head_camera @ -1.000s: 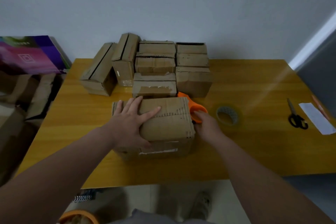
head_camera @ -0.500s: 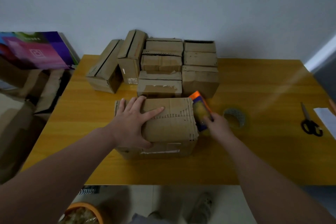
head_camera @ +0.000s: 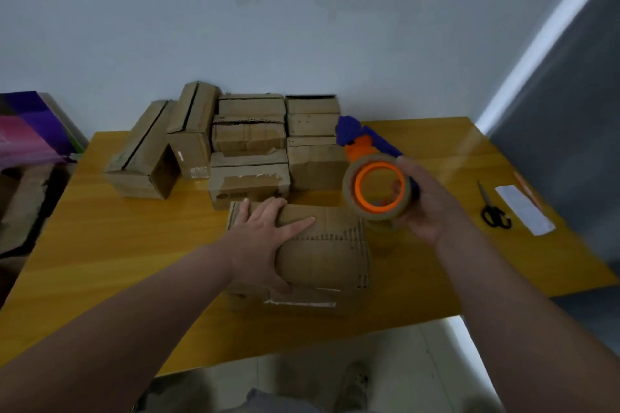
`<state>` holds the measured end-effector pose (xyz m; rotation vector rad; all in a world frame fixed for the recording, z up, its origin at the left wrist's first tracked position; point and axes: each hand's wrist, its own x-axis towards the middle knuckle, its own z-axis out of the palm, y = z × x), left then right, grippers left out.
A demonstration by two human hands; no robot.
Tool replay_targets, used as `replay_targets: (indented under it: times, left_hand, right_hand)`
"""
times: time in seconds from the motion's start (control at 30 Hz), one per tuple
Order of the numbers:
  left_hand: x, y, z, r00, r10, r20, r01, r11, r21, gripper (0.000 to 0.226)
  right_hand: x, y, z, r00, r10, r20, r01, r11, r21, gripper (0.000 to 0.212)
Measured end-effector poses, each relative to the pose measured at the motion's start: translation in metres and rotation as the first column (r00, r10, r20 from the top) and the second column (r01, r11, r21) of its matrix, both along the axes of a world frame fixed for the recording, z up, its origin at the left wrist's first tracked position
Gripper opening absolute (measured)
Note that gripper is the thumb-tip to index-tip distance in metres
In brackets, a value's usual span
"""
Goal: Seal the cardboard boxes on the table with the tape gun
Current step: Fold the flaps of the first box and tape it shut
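Mostly yellow wooden table [head_camera: 110, 265], pale wall [head_camera: 302, 27]

The room is dim and bluish. A bright strip [head_camera: 550, 40] at two o'clock throws glare across the table [head_camera: 469, 151]. The right hand [head_camera: 426, 208] is motion-blurred.

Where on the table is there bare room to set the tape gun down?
Bare table left of the front box, before the leaning boxes; also between the right hand and the scissors. Crowded: the stacked boxes at back centre, and scissors and paper at the right edge.
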<state>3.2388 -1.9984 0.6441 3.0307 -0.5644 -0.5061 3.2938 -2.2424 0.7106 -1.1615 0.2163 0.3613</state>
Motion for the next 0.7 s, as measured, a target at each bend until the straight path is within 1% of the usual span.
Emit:
replay_targets:
  times: [0.13,0.27,0.33,0.4,0.43,0.47,0.5,0.57,0.6,0.63,0.7]
  left_hand:
    - [-0.001,0.002,-0.005,1.000,-0.016,-0.007,0.016,1.000,0.012,0.109]
    - [-0.009,0.008,-0.011,1.000,-0.015,0.002,0.015,0.997,0.075,0.105]
    - [-0.014,0.010,-0.011,0.999,-0.036,0.004,0.035,0.995,0.091,0.109]
    - [-0.018,0.015,-0.013,0.999,-0.044,0.019,0.042,0.995,0.091,0.109]
    - [-0.020,0.018,-0.014,0.999,-0.034,0.028,0.032,0.996,0.088,0.109]
    - [-0.022,0.022,-0.016,0.999,-0.021,0.031,0.018,0.996,0.082,0.109]
    - [-0.024,0.025,-0.017,1.000,-0.006,0.028,0.004,0.997,0.073,0.110]
    - [-0.028,0.032,-0.018,1.000,0.018,0.008,-0.018,0.999,0.035,0.110]
    - [-0.030,0.036,-0.018,1.000,0.024,-0.004,-0.024,1.000,0.002,0.110]
    - [-0.032,0.038,-0.018,1.000,0.025,-0.018,-0.026,0.999,-0.032,0.111]
    - [-0.032,0.042,-0.017,0.999,0.020,-0.044,-0.023,0.996,-0.084,0.115]
  right_hand:
    - [-0.008,0.001,-0.002,0.997,0.041,0.061,-0.035,0.995,-0.092,0.020]
    - [-0.013,0.010,-0.008,0.994,0.057,0.095,-0.038,0.980,-0.195,0.026]
    - [-0.016,0.017,-0.012,0.991,0.082,0.103,-0.056,0.971,-0.232,0.022]
    - [-0.018,0.023,-0.019,0.989,0.105,0.102,-0.076,0.965,-0.253,0.013]
    - [-0.018,0.026,-0.025,0.987,0.123,0.105,-0.088,0.953,-0.288,0.007]
    - [-0.019,0.028,-0.029,0.984,0.141,0.110,-0.092,0.927,-0.364,0.006]
    - [-0.018,0.028,-0.033,0.979,0.163,0.120,-0.088,0.877,-0.472,0.013]
    - [-0.015,0.026,-0.032,0.962,0.232,0.145,-0.070,0.719,-0.691,0.022]
    - [-0.013,0.023,-0.028,0.946,0.291,0.145,-0.077,0.635,-0.768,0.024]
    - [-0.010,0.020,-0.023,0.924,0.360,0.126,-0.104,0.555,-0.826,0.030]
    - [-0.006,0.016,-0.013,0.872,0.489,0.036,-0.183,0.393,-0.901,0.048]
